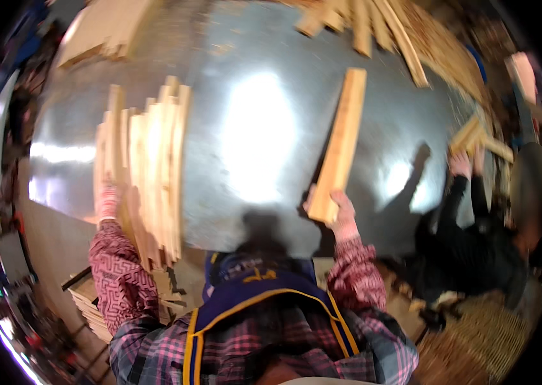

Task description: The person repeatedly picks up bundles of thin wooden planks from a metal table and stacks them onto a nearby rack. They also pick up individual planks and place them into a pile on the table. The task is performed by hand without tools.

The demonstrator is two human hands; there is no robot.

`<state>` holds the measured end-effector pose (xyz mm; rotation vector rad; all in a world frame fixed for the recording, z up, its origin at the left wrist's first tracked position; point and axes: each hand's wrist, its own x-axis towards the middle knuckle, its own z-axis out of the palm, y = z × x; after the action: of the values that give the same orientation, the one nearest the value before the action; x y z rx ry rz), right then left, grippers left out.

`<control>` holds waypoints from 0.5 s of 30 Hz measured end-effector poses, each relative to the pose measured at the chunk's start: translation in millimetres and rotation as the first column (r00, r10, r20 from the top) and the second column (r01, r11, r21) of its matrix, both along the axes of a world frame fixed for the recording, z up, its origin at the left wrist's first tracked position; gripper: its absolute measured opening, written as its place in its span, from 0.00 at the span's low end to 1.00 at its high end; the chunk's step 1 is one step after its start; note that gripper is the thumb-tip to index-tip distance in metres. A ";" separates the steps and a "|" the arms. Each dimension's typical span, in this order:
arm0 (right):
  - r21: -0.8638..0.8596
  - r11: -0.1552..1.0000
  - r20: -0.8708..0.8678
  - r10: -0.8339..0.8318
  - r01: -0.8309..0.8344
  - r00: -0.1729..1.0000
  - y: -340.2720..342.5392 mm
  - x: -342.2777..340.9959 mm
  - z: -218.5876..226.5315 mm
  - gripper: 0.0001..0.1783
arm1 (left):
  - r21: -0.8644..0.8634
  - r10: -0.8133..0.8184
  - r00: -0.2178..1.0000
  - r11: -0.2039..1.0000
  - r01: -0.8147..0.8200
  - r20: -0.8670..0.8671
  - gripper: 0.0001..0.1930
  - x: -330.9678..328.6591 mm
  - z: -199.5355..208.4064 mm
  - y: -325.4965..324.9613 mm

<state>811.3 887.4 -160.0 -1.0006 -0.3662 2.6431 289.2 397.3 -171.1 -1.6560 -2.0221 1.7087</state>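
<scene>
My right hand (pixel 343 212) grips the near end of a long pale wooden board (pixel 341 141), its thumb on the board's right side. The board slants away from me over the metal tabletop, its far end leaning right. At the left, a row of narrow wooden strips (pixel 155 173) lies side by side, with uneven far ends and near ends reaching past the table's front edge. Against the leftmost strips rests my left hand (pixel 109 199). Its fingers are blurred and partly lost against the wood, so their grip is unclear.
The shiny metal table (pixel 213 128) spreads before me. Wider boards (pixel 104 32) lie at its far left, loose strips (pixel 361 25) at its far edge. A co-worker (pixel 482 250) in dark clothing handles short wooden pieces (pixel 470 135) at the right. Stacked wood (pixel 91 311) stands below left.
</scene>
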 end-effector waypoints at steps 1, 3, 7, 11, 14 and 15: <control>0.081 0.994 -0.074 0.081 -0.075 0.994 -6.3 -21.6 13.6 0.38 | -0.140 0.098 0.995 0.986 -0.094 0.022 0.20 -2.3 -11.3 22.2; 0.245 0.959 0.040 0.140 -0.146 0.989 -9.7 -99.6 25.8 0.36 | 0.257 0.597 0.736 0.693 -0.674 0.319 0.22 23.4 34.4 96.3; 0.436 0.787 0.315 0.321 -0.437 0.893 20.0 -287.4 66.2 0.32 | 0.411 0.602 0.338 0.018 -0.911 0.724 0.34 32.8 51.9 76.5; 0.676 0.534 0.390 0.324 -0.507 0.862 81.6 -458.3 -18.7 0.27 | 0.434 0.362 0.376 -0.091 -0.896 0.853 0.34 50.3 25.7 45.9; 0.926 0.131 0.291 0.344 -0.353 0.893 93.8 -629.9 -69.5 0.22 | 0.337 0.393 0.250 -0.169 -0.926 0.885 0.36 29.3 33.7 51.9; 0.939 0.052 0.309 0.312 -0.341 0.898 85.1 -679.8 -71.5 0.20 | 0.376 0.382 0.295 -0.157 -0.913 0.876 0.36 31.0 36.1 51.3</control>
<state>131.5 972.5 -231.5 -0.4054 -2.2425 1.7840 320.3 448.7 -135.0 -0.3504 -3.4186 -0.5107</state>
